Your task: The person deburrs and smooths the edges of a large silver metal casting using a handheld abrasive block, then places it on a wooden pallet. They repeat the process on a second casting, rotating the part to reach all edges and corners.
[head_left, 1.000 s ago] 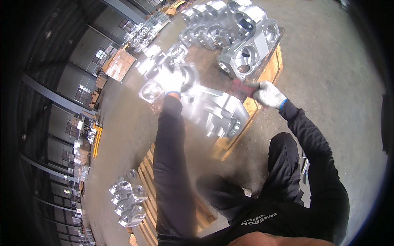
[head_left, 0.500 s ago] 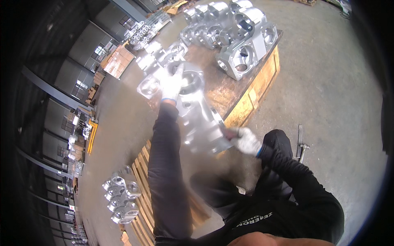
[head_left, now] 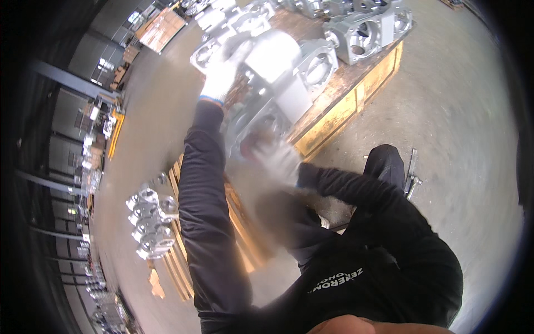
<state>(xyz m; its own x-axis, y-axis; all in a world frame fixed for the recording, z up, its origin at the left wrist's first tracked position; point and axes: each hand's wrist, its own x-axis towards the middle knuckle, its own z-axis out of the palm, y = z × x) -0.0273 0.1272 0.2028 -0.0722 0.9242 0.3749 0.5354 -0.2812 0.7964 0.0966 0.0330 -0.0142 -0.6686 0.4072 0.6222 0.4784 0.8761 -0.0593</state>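
Observation:
A large silver metal casting (head_left: 286,92) with a round barrel and ringed openings is tilted at the near left part of the wooden crate top. My left hand (head_left: 222,78), in a white glove, grips its far left side; glare washes out part of the fingers. At the casting's near lower end is my right hand (head_left: 278,160), gloved too and smeared by motion. A dark reddish patch shows at its fingertips, too blurred to name. Whether the right fingers close on the casting is not clear.
Several similar castings (head_left: 364,42) stand on the wooden crate (head_left: 347,106). More castings (head_left: 149,217) lie beside a slatted pallet (head_left: 177,253) at lower left. A metal tool (head_left: 412,172) lies on the floor right of my knee. Cartons (head_left: 161,30) stand at far left.
The casting has turned over, now showing its barrel and a squared side. My right hand has moved left and up along with its near end; my left hand has shifted slightly left and up.

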